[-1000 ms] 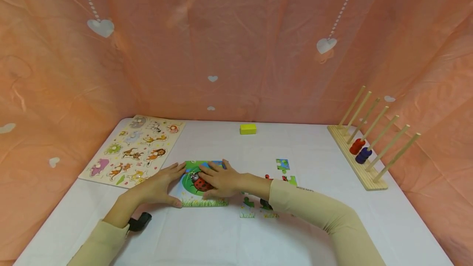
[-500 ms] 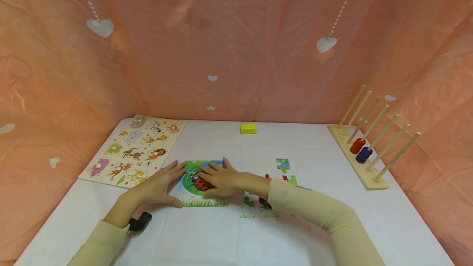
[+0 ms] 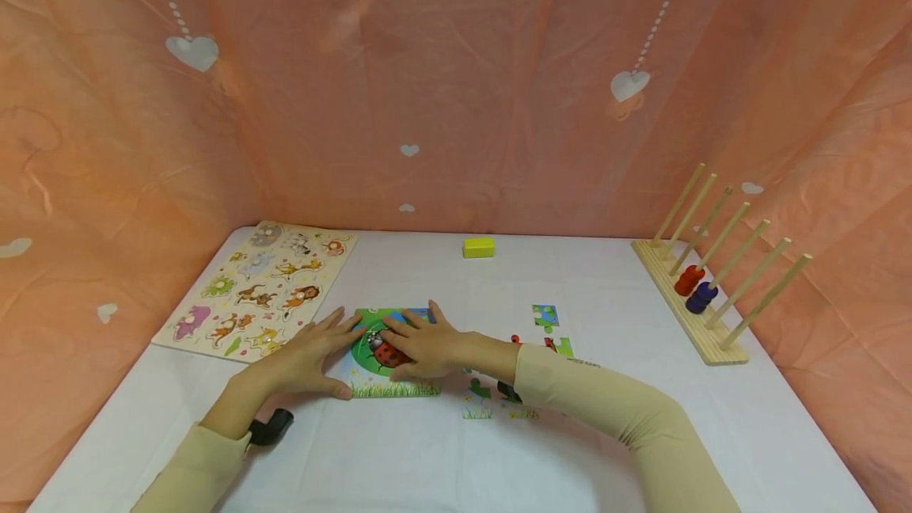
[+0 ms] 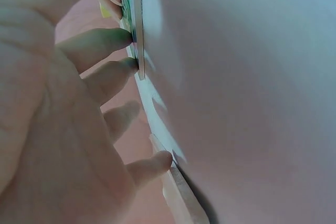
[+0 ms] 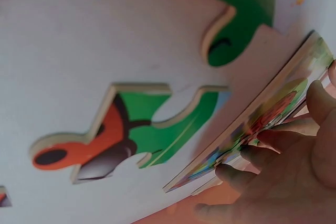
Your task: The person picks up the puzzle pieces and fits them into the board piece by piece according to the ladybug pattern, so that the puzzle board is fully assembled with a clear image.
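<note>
A square ladybug picture board (image 3: pixel 395 391) lies on the white table. My left hand (image 3: pixel 306 359) is at its left side, fingers spread, fingertips near the upper left edge and thumb at the lower left corner. Across the picture's right half rests my right hand (image 3: pixel 431 348), fingers spread over the ladybug and covering part of it. In the left wrist view, two fingertips meet the board's thin edge (image 4: pixel 137 24). The right wrist view has loose jigsaw pieces (image 5: pixel 173 135) on the cloth beside the board. My right forearm hides some of these pieces in the head view.
A wooden animal peg puzzle (image 3: pixel 264 287) sits at the back left. One loose jigsaw piece (image 3: pixel 545 317) lies right of the board, and a yellow block (image 3: pixel 478 248) is at the back. A wooden peg rack (image 3: pixel 691 315) with red and blue beads stands at the right.
The left fingertips have shifted slightly over the board's upper left edge. The right hand stays nearly still on the picture; the loose pieces have not moved.
</note>
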The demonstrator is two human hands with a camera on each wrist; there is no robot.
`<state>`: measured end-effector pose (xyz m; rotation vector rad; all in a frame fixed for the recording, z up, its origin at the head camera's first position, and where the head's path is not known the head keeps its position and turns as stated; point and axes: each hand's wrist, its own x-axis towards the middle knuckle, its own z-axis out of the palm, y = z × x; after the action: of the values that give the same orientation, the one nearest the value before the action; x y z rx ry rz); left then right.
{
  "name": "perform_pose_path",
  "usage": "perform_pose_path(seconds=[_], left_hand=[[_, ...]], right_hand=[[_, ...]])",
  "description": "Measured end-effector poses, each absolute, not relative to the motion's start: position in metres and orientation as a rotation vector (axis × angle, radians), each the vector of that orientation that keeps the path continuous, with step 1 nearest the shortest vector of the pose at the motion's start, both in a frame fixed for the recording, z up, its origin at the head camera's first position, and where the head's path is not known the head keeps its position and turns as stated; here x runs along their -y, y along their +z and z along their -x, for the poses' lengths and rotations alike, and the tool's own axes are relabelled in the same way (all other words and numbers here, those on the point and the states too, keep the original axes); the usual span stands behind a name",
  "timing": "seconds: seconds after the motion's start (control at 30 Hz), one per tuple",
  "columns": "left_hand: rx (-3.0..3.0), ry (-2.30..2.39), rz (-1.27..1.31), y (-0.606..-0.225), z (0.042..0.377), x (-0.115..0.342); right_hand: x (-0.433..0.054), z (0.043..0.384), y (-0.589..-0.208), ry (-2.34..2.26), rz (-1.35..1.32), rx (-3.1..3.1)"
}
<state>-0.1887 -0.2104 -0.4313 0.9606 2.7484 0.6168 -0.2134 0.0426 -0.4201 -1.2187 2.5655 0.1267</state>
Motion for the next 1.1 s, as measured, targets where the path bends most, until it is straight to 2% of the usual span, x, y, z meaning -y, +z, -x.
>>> perform_pose_path(seconds=[0.37,0.57,0.8,1.1], left_hand=[[-2.743,0.611,-0.924,-0.429,0.188,0.209],[-2.742,0.614,-0.927,-0.430,0.189,0.210],[-2.750,0.627,-0.934,-0.431,0.189,0.209],[-2.722,0.666,-0.929,-0.432,0.189,0.209]], right_hand=[[-0.043,0.215,-0.420,0.115,1.206,-2.571],[-0.058,0.227,-0.410,0.033,1.154,-2.631],[-0.110,0.246,-0.389,-0.150,0.993,-2.663],[-0.199,0.253,-0.385,-0.442,0.863,-2.661]])
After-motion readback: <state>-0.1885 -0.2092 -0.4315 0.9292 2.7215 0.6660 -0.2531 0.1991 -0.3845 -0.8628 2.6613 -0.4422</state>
